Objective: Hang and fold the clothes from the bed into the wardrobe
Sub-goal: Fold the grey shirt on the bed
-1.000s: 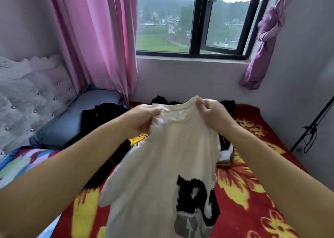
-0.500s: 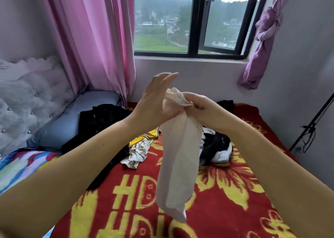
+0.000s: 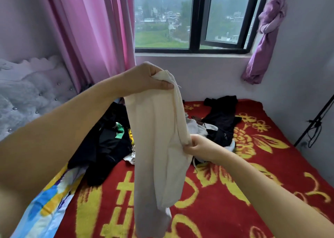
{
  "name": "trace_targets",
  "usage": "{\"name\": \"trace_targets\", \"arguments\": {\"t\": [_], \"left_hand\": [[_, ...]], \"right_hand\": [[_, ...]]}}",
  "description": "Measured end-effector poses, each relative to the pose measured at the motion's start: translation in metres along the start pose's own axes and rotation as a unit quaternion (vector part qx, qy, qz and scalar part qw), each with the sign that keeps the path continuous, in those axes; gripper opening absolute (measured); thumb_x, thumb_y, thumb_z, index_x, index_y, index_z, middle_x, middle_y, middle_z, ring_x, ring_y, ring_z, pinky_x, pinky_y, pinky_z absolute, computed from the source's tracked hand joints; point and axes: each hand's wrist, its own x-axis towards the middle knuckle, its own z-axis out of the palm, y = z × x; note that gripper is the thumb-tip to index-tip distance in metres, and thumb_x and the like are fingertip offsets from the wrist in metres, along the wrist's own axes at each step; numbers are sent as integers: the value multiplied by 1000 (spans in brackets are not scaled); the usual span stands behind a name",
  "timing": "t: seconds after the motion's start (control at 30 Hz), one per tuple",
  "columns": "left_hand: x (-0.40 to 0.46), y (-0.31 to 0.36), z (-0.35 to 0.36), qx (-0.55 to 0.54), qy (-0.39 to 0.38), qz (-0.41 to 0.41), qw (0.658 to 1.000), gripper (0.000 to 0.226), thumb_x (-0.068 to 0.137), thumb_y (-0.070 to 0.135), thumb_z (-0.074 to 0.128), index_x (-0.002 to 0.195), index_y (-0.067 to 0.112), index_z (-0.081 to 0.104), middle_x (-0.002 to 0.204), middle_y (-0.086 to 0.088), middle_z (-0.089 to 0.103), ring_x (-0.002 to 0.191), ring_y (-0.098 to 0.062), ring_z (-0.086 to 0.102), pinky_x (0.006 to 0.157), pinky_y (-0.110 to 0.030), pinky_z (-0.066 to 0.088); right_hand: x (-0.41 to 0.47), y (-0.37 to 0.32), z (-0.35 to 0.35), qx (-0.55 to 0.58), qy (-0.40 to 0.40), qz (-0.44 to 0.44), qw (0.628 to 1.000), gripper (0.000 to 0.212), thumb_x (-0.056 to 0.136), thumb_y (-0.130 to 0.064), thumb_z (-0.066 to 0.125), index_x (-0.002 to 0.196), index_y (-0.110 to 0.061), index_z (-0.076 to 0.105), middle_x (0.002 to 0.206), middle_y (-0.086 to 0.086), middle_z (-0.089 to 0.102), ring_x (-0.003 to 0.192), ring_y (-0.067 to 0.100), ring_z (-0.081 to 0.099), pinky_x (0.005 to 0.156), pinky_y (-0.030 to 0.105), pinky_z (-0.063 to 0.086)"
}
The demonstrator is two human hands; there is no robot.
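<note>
Above the red floral blanket, my left hand grips the cream T-shirt by its bunched top; my right hand pinches one edge midway. Light and limp, it likely handles best from seams.

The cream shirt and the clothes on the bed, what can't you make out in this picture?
- Cream shirt, head view: folded lengthwise, so any front print is hidden; its bottom end runs off the lower edge.
- Left hand: fingers hidden by the bunched top of the shirt.
- Dark clothes pile: partly behind the shirt and left forearm; single garments cannot be told apart.
- Wardrobe: not in view.
</note>
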Motion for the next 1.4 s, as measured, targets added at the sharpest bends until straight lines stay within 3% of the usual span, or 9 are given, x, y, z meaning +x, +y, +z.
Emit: {"name": "trace_targets", "arguments": {"t": [0.17, 0.3, 0.57, 0.73, 0.87, 1.0, 1.1, 1.23, 1.4], "left_hand": [[-10, 3, -28, -64, -24, -50, 996, 14, 61, 39, 75, 67, 25, 73, 68, 10, 71, 63, -2, 66, 55, -15, 51], [-21, 6, -40, -83, -80, -65, 991, 44, 37, 60, 82, 63, 25, 74, 68, 5, 71, 62, -6, 68, 54, -17, 52], [-13, 11, -22, -71, -29, -146, 986, 20, 83, 28, 66, 82, 9, 69, 70, 1, 70, 64, -11, 67, 56, -21, 55], [-17, 16, -12, -57, -87, -175, 979, 31, 70, 40, 70, 77, 10, 69, 70, -1, 70, 61, -14, 67, 55, -25, 55], [-27, 5, -25, -93, -84, -177, 976, 27, 65, 41, 77, 66, 14, 73, 68, -3, 68, 60, -13, 66, 52, -22, 53], [-23, -2, -27, -134, -77, -162, 975, 22, 71, 31, 65, 55, 17, 71, 61, -1, 66, 53, -11, 64, 48, -20, 51], [-15, 3, -20, -133, -99, -155, 974, 21, 70, 32, 69, 56, 17, 68, 62, -2, 66, 53, -12, 63, 49, -21, 52], [-9, 9, -15, -111, -141, -151, 972, 46, 39, 56, 88, 57, 19, 69, 63, -1, 66, 55, -11, 64, 50, -21, 51], [-15, 1, -32, -112, -99, -147, 978, 58, 35, 54, 89, 68, 12, 67, 66, -3, 67, 58, -12, 65, 52, -21, 53]], "right_hand": [[0, 25, -1, 23, 101, 34, 994, 29, 89, 5, 43, 78, -9, 65, 72, 4, 65, 67, 13, 62, 68, 27, 51], [-11, 9, 7, 119, 86, -40, 988, 8, 95, -4, 53, 94, -4, 61, 77, 3, 65, 73, 11, 63, 76, 27, 55], [-8, -43, 76, 112, 160, -100, 976, 54, 86, -39, 67, 131, -24, 39, 118, -7, 60, 104, 6, 59, 90, 24, 49], [11, -48, 60, 122, 337, -94, 929, 18, 87, -5, 53, 96, -20, 52, 80, -3, 59, 72, 15, 55, 63, 15, 44], [2, -27, 32, 100, 408, -68, 905, 33, 83, 8, 44, 80, -24, 53, 68, -4, 54, 52, 5, 45, 50, 13, 36], [-17, -13, 33, 133, 298, -95, 941, 24, 93, -15, 57, 115, -23, 51, 90, -7, 63, 70, -4, 58, 63, 15, 43], [-18, -18, 55, 78, 208, -131, 966, 62, 87, -41, 64, 137, -29, 30, 116, -8, 58, 103, 5, 58, 82, 21, 49], [-4, -16, 58, 62, 313, -101, 942, 16, 86, -6, 53, 94, -20, 55, 80, -1, 59, 71, 10, 53, 62, 28, 43], [-11, 12, 32, 126, 354, -68, 924, 17, 87, -7, 48, 74, -15, 53, 60, -8, 47, 53, 3, 39, 53, 22, 33]]}}
